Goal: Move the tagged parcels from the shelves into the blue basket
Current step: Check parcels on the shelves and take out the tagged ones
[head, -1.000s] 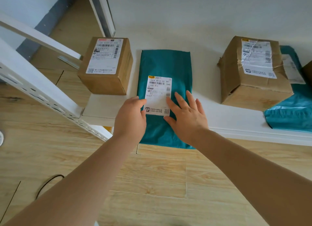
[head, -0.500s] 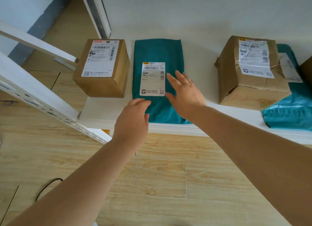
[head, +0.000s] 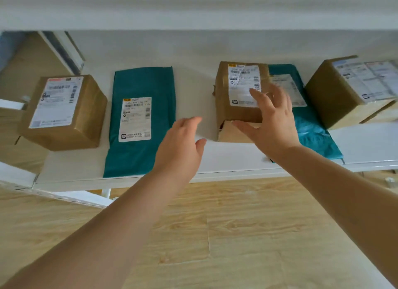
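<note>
Right hand (head: 274,125) spread over crumpled brown box (head: 238,107), white label, torn flap

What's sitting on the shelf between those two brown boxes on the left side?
In the head view, a flat teal mailer bag with a white label lies between the left box and the middle box.

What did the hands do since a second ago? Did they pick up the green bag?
No. Both hands left the teal plastic mailer bag, now lying back on the white shelf, and moved right. The right hand reaches over the middle brown cardboard box; the left hand hovers beside it, holding nothing. The boxes stayed put.
</note>
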